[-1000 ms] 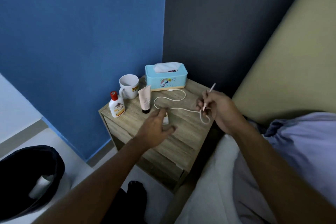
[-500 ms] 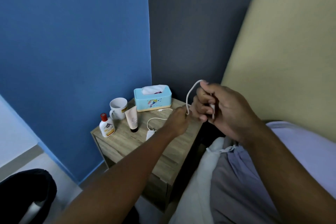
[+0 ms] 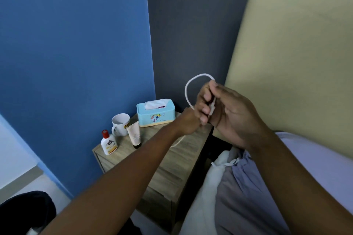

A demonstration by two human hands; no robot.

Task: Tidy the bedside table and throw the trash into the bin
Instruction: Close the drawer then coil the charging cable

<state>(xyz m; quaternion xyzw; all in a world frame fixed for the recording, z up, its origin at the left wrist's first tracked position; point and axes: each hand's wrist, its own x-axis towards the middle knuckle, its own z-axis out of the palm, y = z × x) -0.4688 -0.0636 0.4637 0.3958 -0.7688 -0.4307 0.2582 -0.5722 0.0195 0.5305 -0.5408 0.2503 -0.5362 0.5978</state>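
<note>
A white charging cable (image 3: 188, 89) arcs in a loop above the wooden bedside table (image 3: 162, 160). My right hand (image 3: 227, 112) is raised over the table's right edge and pinches the cable's plug end between thumb and fingers. My left hand (image 3: 188, 121) is closed around the cable just below and left of it; a short stretch of cable hangs under that hand. On the table stand a blue tissue box (image 3: 155, 112), a white mug (image 3: 120, 124), a pale tube (image 3: 134, 134) on its dark cap and a small white bottle (image 3: 108, 143) with a red cap.
The black-lined bin (image 3: 24, 210) sits on the floor at the lower left. A blue wall and a dark grey wall meet behind the table. The beige headboard (image 3: 290, 59) and bed with grey and white bedding (image 3: 238, 192) fill the right side.
Both hands have lifted the cable off the table into a loop. The left hand went from open over the table to closed on the cable. The charger plug is no longer visible on the table.
</note>
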